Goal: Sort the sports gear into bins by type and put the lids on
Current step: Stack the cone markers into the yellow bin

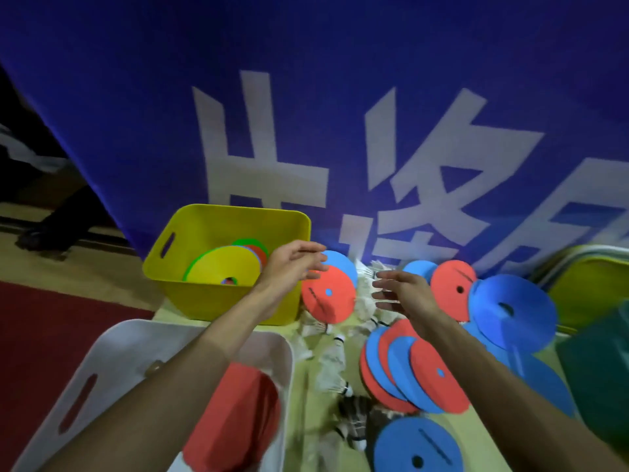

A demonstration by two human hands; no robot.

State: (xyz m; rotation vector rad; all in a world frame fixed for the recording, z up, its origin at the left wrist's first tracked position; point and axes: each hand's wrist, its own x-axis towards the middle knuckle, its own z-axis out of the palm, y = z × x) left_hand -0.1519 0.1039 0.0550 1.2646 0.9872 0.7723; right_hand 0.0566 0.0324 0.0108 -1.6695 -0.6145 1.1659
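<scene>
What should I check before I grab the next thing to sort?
1. Left hand empty: ok, fingers open.
2. Right hand empty: ok, open over the shuttlecocks.
3. Yellow bin has room: ok, only a few discs inside.
4. White bin uncovered: ok, no lid on.
5. Red disc free to lift: ok, it lies on top.
6. Lids within reach: cannot tell.

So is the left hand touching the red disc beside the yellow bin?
Cannot tell. In the head view the left hand overlaps the red disc's upper edge, fingers blurred, so neither contact nor a gap shows plainly.
</scene>
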